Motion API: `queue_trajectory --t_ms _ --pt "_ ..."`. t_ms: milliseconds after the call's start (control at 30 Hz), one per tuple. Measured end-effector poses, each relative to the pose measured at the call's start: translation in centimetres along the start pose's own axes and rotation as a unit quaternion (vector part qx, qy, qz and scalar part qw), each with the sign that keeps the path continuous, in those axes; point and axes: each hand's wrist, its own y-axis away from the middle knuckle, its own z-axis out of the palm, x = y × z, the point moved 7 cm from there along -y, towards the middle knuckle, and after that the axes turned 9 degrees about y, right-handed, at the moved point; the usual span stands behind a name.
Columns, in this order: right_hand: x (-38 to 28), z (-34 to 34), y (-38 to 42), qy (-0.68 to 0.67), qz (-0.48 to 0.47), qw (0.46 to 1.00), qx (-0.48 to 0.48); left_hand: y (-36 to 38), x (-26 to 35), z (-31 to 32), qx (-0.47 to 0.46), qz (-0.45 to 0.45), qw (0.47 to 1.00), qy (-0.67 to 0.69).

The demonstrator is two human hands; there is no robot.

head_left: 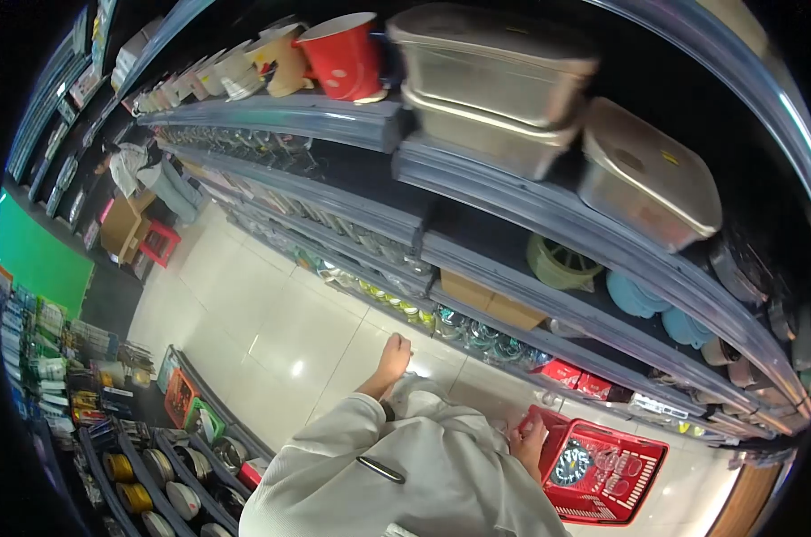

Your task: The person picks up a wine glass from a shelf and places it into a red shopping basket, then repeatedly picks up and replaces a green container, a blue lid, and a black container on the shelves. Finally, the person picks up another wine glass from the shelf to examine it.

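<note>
My left hand (394, 357) is in front of my body above the tiled floor, its fingers curled in with nothing visible in them. On the other side, my right hand (529, 442) grips the left end of a red plastic shopping basket (652, 483); its fingertips are partly hidden. Inside the basket lie a round dark-rimmed clock (570, 465) and several clear glass cups (618, 467). A dark pen-like object (380, 469) shows on the front of my light jacket (334, 465).
Shelves (504, 192) along the right hold metal lidded containers (495, 67), a red mug (341, 58), other cups and glassware. Racks of pans and plates (159, 467) stand at lower left. Down the aisle, a person (150, 179) bends near a cardboard box (123, 228) and red stool (159, 243).
</note>
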Motion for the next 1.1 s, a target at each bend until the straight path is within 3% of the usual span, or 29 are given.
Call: queue_trajectory --t_ms 67,133,167,233,267,333,367,433,467,533,700,767,1000,1100 --pt "-0.3 2.7 -0.3 0.042 -0.005 0.999 -0.014 -2.1 2.4 -1.8 -0.005 -0.003 0.997 0.073" --pt "0.4 6.0 -0.6 0.085 -0.008 0.996 -0.025 -4.3 6.2 -4.1 0.005 0.122 0.981 0.151" --pt "2.1 8.4 -0.5 0.082 0.014 0.996 -0.041 -5.4 7.7 -5.3 0.006 0.124 0.98 0.157" --pt "1.7 10.9 -0.3 0.049 0.069 0.994 -0.067 -6.5 12.7 -8.3 -0.004 0.246 0.954 0.172" --pt "0.8 12.0 -0.3 0.053 0.068 0.994 -0.066 -7.4 14.5 -9.8 -0.004 0.246 0.953 0.176" --pt "-0.8 13.6 0.3 0.141 -0.005 0.99 -0.018 -8.0 19.4 -12.9 0.01 0.344 0.922 0.178" --pt "1.1 15.6 0.8 0.131 0.033 0.99 -0.033 -8.3 21.4 -14.1 0.007 0.34 0.923 0.18" --pt "-1.3 16.7 1.6 0.121 0.06 0.989 -0.054 -7.4 27.2 -16.8 0.096 0.461 0.882 0.002" --pt "-2.5 17.6 1.8 0.108 0.08 0.988 -0.075 -7.7 29.0 -17.9 0.091 0.464 0.881 0.004" --pt "-3.7 19.3 2.6 0.093 0.121 0.985 -0.079 -7.5 32.3 -19.4 0.129 0.521 0.835 -0.118" --pt "-3.7 23.9 4.4 0.058 0.175 0.98 -0.074 -10.7 35.0 -21.4 0.107 0.513 0.834 -0.173" --pt "-5.8 23.9 4.5 0.075 0.143 0.986 -0.04 -12.1 35.1 -21.6 0.104 0.517 0.828 -0.19" --pt "-9.9 23.8 5.5 0.041 0.21 0.977 -0.022 -14.3 36.1 -21.5 0.081 0.499 0.836 -0.214" --pt "-9.9 24.6 6.3 0.043 0.214 0.976 -0.021 -13.0 35.8 -21.4 0.123 0.495 0.84 -0.187"
